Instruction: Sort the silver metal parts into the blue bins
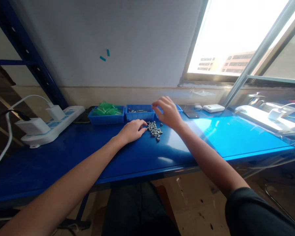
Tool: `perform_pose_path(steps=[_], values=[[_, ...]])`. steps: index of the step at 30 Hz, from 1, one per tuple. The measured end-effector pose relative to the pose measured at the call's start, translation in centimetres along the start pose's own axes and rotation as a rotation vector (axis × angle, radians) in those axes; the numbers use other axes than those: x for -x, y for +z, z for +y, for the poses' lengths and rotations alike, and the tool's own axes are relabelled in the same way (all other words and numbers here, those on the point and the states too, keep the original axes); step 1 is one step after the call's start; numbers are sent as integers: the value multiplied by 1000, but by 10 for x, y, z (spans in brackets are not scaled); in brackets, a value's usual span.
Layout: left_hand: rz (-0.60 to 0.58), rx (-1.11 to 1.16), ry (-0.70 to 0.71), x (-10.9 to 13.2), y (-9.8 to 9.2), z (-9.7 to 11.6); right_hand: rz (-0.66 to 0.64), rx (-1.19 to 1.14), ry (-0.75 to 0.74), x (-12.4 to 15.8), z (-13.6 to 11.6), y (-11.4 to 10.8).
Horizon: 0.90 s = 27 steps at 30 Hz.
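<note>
Left hand [132, 131] rests on the blue table [211, 137], fingers slack and gripping nothing, tips touching the heap of small metal parts [155, 129]. Right hand [167, 113] hovers just behind the heap, fingertips pinched; contents impossible to tell. Blue tray [140, 114] just beyond.

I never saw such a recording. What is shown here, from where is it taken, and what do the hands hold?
No machine here: a person wears a camera on the head, so you look down along both bare arms. The left hand rests on the blue table, fingertips at a small pile of metal pieces. The right hand is raised behind the pile, near the blue trays; whether it pinches a piece is unclear. The left tray holds green parts. A white power strip lies far left.
</note>
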<state>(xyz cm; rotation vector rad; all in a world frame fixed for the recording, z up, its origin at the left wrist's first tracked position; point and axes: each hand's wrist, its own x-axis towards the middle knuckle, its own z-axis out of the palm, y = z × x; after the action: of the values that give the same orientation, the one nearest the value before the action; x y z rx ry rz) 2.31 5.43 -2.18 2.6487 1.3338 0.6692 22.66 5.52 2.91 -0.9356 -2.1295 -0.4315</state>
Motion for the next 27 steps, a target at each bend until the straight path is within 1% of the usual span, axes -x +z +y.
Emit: perform_pose_path(steps=[1,2,3,4,6,9,12,15,18,22,25,26,27], values=[[8,-15,-5,-1,1,2,57,70,118,-2,12,0],[14,-32,-14,-3,3,4,83,136,233,-2,24,0],[19,-49,-26,-4,4,6,64,184,317,-1,33,3],[22,-62,-40,-6,5,8,25,210,369,2,40,6],[24,-67,-63,-8,6,9,-69,199,397,9,43,14],[30,-40,-88,-10,8,4,-205,58,292,17,27,26],[35,1,-117,-7,6,-2,-335,-104,109,20,3,32],[54,137,-204,-3,0,-6,-384,-181,-6,21,-12,32],[99,335,-258,1,-9,-4,-331,-194,-26,23,-19,31],[81,530,-193,1,-15,1,-222,-166,-40,22,-25,26],[85,567,-148,0,-13,5,-139,-114,-73,15,-23,15],[92,532,-141,0,-11,6,-82,-85,-48,12,-19,10],[98,461,-132,0,-9,7,-9,-46,10,9,-12,6]])
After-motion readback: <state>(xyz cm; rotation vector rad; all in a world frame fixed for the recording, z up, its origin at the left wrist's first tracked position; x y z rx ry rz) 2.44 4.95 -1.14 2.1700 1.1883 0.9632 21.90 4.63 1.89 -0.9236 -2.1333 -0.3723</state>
